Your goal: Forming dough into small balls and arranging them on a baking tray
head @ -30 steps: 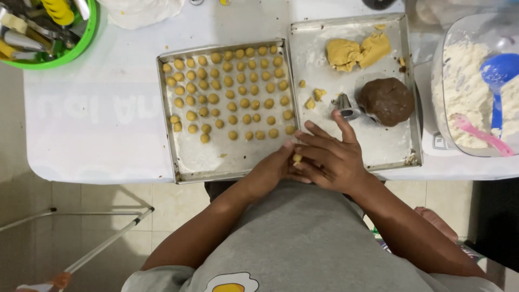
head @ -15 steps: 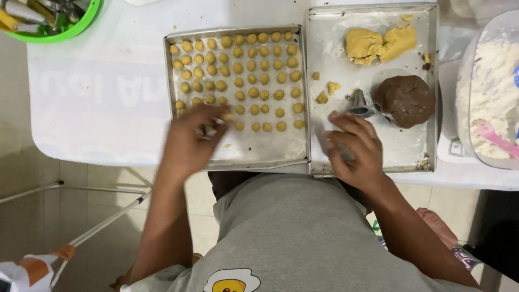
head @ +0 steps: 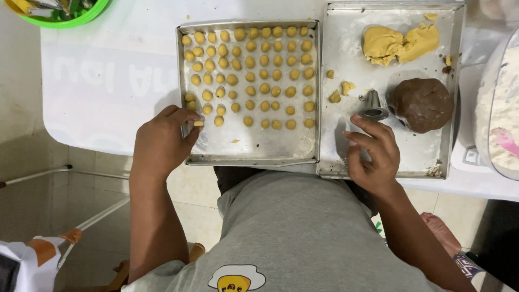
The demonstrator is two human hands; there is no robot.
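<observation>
Small pale-yellow dough piece (head: 198, 123), short and stubby, pinched between thumb and fingertips of left hand (head: 160, 141); held just over the lower left corner of shiny rectangular metal baking tray (head: 254, 154), below the last of the many rows of small round yellow dough balls (head: 250, 70). Long axis roughly left to right, free end poking right, away from the fingertips and toward the tray's bare bottom strip; too small to tell more of its shape. Left fingers narrow, closed on the piece. Right hand (head: 373, 157) resting over the near edge of second metal tray (head: 386, 167), fingers loosely curled and slightly spread, holding nothing, fingertips just short of small steel cone-shaped nozzle (head: 372, 105). Beyond that, round brown dough lump (head: 421, 104) and larger yellow dough mass (head: 399, 43) on the same tray.
</observation>
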